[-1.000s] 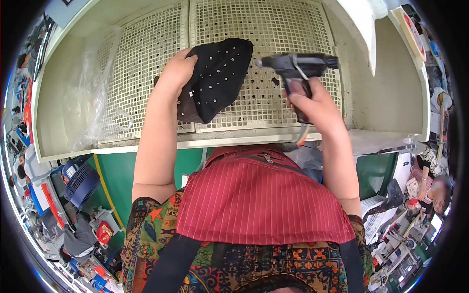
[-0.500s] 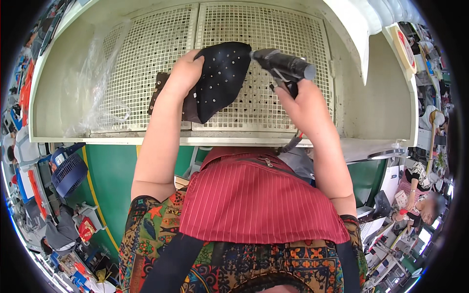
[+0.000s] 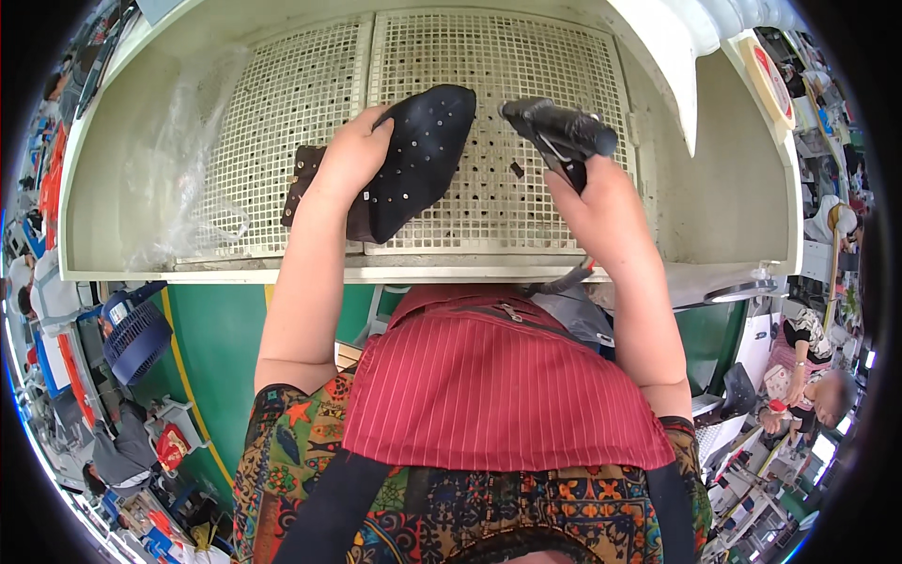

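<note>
My left hand (image 3: 355, 155) is closed around a black studded fabric piece (image 3: 425, 150), pointed at its far end and dotted with small shiny studs. A dark brown strip (image 3: 303, 169) with metal rings or snaps shows at the left of my wrist; whether it joins the black piece is hidden by my hand. To the right, my right hand (image 3: 606, 211) grips a black gun-shaped tool (image 3: 562, 127). Its nozzle points left and stands a short way off the black piece. A dark cord (image 3: 564, 280) with a bit of red shows below my right wrist.
Both hands are over a cream tray-like bench (image 3: 103, 188) with a perforated grid floor (image 3: 291, 94). Clear plastic film (image 3: 193, 169) lies at the left. A small dark bit (image 3: 517, 170) sits on the grid. A white ribbed hose (image 3: 723, 19) hangs upper right; a blue fan (image 3: 136, 336) stands lower left.
My right hand has drawn the tool a little to the right, away from the black piece. The piece has shifted slightly left in my left hand.
</note>
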`<state>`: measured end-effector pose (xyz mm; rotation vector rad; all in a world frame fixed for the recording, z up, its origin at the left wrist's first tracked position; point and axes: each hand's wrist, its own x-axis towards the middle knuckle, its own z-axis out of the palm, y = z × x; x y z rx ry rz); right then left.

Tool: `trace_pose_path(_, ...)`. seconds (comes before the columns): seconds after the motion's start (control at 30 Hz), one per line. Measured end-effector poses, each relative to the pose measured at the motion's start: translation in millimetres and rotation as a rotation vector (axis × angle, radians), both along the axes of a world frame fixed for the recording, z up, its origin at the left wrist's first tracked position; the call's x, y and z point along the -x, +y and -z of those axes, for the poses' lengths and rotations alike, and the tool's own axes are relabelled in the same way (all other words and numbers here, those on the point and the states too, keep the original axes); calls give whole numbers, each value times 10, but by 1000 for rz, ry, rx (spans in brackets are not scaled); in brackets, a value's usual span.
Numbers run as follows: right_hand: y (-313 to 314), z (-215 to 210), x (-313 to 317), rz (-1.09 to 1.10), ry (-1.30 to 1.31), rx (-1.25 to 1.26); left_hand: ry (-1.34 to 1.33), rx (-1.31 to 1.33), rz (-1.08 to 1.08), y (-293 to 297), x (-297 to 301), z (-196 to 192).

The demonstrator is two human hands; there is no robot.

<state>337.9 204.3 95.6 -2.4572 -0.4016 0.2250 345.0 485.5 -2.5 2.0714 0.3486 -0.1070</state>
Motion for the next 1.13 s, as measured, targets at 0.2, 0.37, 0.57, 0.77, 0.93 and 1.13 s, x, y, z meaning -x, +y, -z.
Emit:
trace_pose_path(0.2,-166,38,259,-249,-21,33,-61,-150,29,-89,124,-28)
trace_pose_path(0.37,-209,13,271,-186,97,-52,-59,-237,1,-122,462,-131)
trace_pose_path(0.57,-249,278,336,-310,142,-299,-16,205,-292,-62,855,-218)
trace_pose_path(0.77,1,274,370,-448,226,-303,-134,352,-359,-139,1097,-235)
trace_pose_path(0.93,131,429,352,-551,115,-295,-154,355,-415,-152,1180,-191)
trace_pose_path(1.13,344,492,337,-586,212,-195,-162,356,-438,-147,1193,-143)
